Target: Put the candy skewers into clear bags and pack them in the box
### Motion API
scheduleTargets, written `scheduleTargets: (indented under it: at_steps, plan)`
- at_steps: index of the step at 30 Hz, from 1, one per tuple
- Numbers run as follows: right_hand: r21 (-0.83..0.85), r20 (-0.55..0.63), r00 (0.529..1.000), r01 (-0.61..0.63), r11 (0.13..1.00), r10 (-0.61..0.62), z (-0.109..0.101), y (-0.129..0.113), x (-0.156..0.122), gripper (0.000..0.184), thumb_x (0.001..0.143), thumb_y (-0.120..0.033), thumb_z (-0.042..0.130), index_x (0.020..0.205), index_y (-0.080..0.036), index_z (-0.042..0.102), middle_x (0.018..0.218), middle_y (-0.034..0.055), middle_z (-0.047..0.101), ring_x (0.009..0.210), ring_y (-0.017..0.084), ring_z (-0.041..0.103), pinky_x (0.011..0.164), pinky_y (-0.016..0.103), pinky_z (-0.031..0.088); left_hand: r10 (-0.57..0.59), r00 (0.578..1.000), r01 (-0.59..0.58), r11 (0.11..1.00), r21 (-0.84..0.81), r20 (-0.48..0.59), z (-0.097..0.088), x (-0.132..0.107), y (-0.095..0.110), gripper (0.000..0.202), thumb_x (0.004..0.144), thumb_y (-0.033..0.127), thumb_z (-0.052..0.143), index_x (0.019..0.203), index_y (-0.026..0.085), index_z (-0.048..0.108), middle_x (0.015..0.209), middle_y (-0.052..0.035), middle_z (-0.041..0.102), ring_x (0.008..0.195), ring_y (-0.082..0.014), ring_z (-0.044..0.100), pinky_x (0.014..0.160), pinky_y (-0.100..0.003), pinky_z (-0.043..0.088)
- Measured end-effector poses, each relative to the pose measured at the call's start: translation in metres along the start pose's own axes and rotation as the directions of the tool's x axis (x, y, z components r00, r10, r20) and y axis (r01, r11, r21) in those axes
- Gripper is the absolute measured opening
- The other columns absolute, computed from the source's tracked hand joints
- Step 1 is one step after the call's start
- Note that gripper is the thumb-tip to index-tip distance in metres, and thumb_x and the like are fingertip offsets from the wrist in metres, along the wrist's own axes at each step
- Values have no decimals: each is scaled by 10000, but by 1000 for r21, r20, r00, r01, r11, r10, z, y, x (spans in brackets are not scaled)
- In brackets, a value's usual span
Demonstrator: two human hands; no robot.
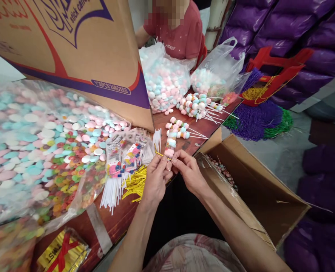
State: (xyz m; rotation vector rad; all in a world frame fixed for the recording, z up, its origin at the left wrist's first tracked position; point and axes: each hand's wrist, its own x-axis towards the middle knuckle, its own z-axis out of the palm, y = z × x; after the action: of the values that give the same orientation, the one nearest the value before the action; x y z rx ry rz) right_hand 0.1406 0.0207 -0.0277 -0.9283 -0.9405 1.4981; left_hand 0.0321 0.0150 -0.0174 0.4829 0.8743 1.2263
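A marshmallow candy stick (171, 143) in a clear wrapper points away from me, its lower end between my two hands. My left hand (156, 177) is closed around that end, thumb and forefinger pinched. From the right, my right hand (189, 170) pinches at the same neck of the wrapper, where a gold twist tie (159, 153) is wound; one tie end sticks out above my left fingers. The fingertips partly hide the tie and the stick. Close to my left hand lie loose gold twist ties (136, 183), white sticks (112, 192) and a pile of printed clear wrappers (130, 151).
A large bag of marshmallows and gummy rings (22, 151) covers the table's left, before a tall carton (99, 49). Unwrapped marshmallow sticks (197, 104) lie ahead. An open cardboard box (258, 192) stands at right. A person in a red shirt (181, 34) sits opposite.
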Motion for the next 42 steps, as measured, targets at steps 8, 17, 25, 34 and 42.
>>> scheduleTargets:
  at_steps: [8, 17, 25, 34, 42]
  plan:
    - [-346, 253, 966, 135, 928, -46, -16, -20, -1, 189, 929, -347, 517, 810, -227, 434, 743, -31, 436, 631, 120, 382, 571, 241, 351, -384, 917, 395, 911, -116, 108, -4, -4, 13, 185, 830, 191, 673, 766, 148, 505, 532, 92, 331, 418, -24, 175, 374, -120, 135]
    - [-413, -23, 1000, -9, 910, 0, -11, -15, -7, 143, 872, -274, 510, 783, -235, 405, 660, -70, 423, 473, 82, 365, 411, 204, 304, 202, 976, -161, 920, 358, -82, 4, -8, -20, 193, 752, 301, 773, 871, 166, 706, 810, -29, 651, 703, -114, 579, 639, -193, 461]
    - [-239, -6, 1000, 9, 971, -11, -20, -10, -7, 139, 924, -321, 509, 850, -213, 556, 685, -38, 557, 416, 57, 360, 378, 187, 338, -265, 963, 254, 950, -182, -38, 4, 9, -8, 298, 673, 224, 829, 697, 107, 557, 587, 51, 494, 401, 29, 220, 369, -111, 167]
    - [-801, 403, 745, 568, 190, -531, -47, -9, -3, 271, 959, -171, 464, 1036, -257, 709, 960, 79, 725, 852, 206, 646, 754, 365, 510, -400, 916, 390, 871, -298, 28, 13, 5, -3, 277, 736, 181, 789, 774, 135, 518, 594, 84, 419, 390, 27, 225, 361, -103, 155]
    - [-834, 122, 837, 378, 403, -534, -32, -5, -10, 178, 947, -215, 446, 801, -214, 548, 768, 54, 580, 723, 193, 528, 699, 347, 433, -319, 943, 333, 920, -206, 97, 24, 6, -21, 291, 726, 333, 812, 890, 170, 637, 680, 31, 565, 491, -46, 448, 477, -171, 388]
